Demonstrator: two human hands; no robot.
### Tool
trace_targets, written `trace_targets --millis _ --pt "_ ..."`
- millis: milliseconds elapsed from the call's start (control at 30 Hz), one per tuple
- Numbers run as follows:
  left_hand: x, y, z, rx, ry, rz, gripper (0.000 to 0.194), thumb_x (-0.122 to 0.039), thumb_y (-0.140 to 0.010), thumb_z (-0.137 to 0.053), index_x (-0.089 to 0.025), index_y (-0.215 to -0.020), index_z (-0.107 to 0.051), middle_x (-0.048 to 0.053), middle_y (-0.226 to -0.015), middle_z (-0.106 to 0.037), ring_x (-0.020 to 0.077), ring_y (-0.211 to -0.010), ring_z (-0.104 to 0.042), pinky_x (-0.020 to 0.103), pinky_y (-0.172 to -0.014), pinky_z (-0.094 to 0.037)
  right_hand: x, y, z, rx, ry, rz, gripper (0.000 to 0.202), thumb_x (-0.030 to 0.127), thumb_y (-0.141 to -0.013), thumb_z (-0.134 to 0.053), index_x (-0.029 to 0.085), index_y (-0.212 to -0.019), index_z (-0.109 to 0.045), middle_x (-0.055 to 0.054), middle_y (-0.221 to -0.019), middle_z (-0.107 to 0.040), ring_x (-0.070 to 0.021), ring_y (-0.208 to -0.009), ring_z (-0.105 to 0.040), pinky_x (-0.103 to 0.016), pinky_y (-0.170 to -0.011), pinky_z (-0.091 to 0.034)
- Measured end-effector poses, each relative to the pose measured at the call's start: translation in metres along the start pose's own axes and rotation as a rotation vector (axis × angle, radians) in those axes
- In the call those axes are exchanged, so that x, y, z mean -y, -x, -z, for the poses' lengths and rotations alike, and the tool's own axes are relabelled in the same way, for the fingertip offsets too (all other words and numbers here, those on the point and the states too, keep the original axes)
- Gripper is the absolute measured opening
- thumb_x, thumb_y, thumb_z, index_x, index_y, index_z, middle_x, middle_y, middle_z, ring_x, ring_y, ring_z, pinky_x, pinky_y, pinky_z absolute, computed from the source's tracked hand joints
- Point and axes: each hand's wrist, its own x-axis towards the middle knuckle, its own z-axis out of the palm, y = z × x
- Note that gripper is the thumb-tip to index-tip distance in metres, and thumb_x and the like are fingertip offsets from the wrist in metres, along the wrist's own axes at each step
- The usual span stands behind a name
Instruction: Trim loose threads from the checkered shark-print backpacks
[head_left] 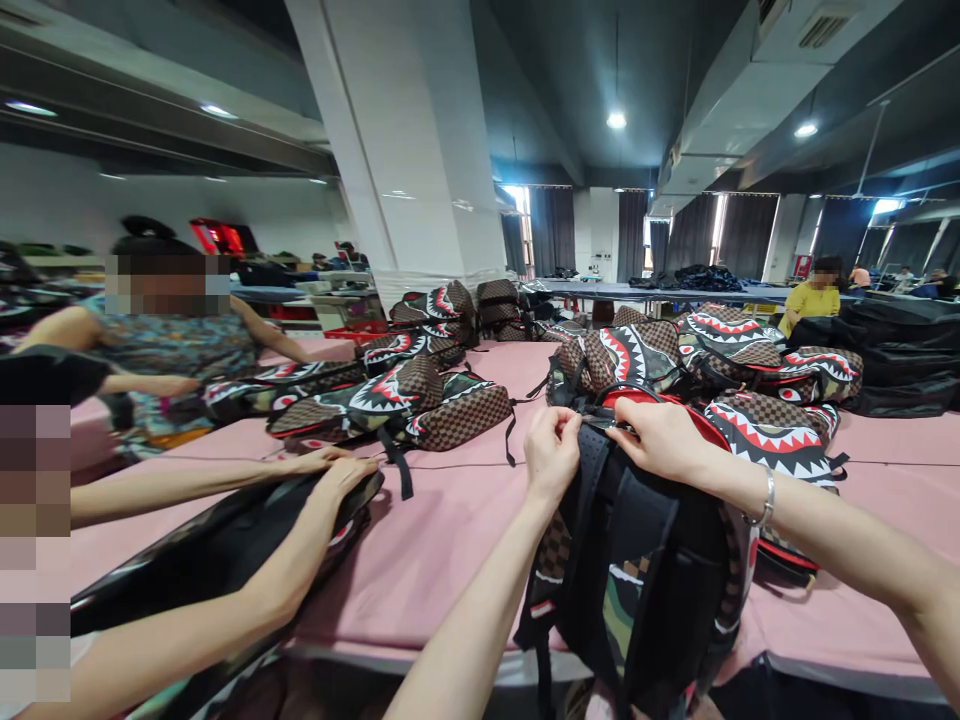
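Observation:
A black backpack (671,610) with brown checkered and camouflage sides stands upright at the table's front edge, its padded back and shoulder straps facing me. Red lining shows along its opened top. My left hand (553,452) is closed in a pinch at the upper left corner of the pack, by the top of a strap. At the top edge, my right hand (660,437) wraps its fingers round the backpack's rim near the handle, a bracelet on the wrist. Both hands are close together. What exactly lies between the fingertips is too small to tell.
Shark-mouth backpacks (420,400) lie in heaps across the pink table (442,540), with more (772,430) behind my pack. On the left, a co-worker's hands (337,475) rest on another black bag (225,540). Another person (172,340) sits across the table. A white pillar (420,140) rises behind.

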Motion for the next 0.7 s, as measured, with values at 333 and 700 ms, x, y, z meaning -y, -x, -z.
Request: trace_targets --millis 333,700 --pt "-0.006 0.005 0.001 -0.009 0.021 -0.009 0.014 -0.024 -0.078 -0.047 -0.018 -0.065 -0.05 0.001 -0.067 -0.05 0.0148 -0.067 -0.048 0.027 -0.062 -0.039 0.009 -0.007 -0.001 0.033 0.059 0.026 0.015 0.032 -0.087 -0.043 0.019 -0.089 -0.051 -0.005 -0.077 -0.066 -0.0184 -0.066 -0.06 -0.025 -0.051 -0.027" --pt "0.053 0.016 0.014 0.155 0.222 0.235 0.036 -0.042 -0.082 -0.042 -0.02 -0.108 -0.054 0.008 -0.115 -0.057 0.02 -0.11 -0.05 0.033 -0.088 -0.042 -0.001 0.042 0.003 -0.219 -0.263 -0.043 0.021 0.037 -0.089 -0.04 0.018 -0.092 -0.05 -0.003 -0.078 -0.065 -0.0153 -0.065 -0.062 -0.024 -0.06 -0.041"
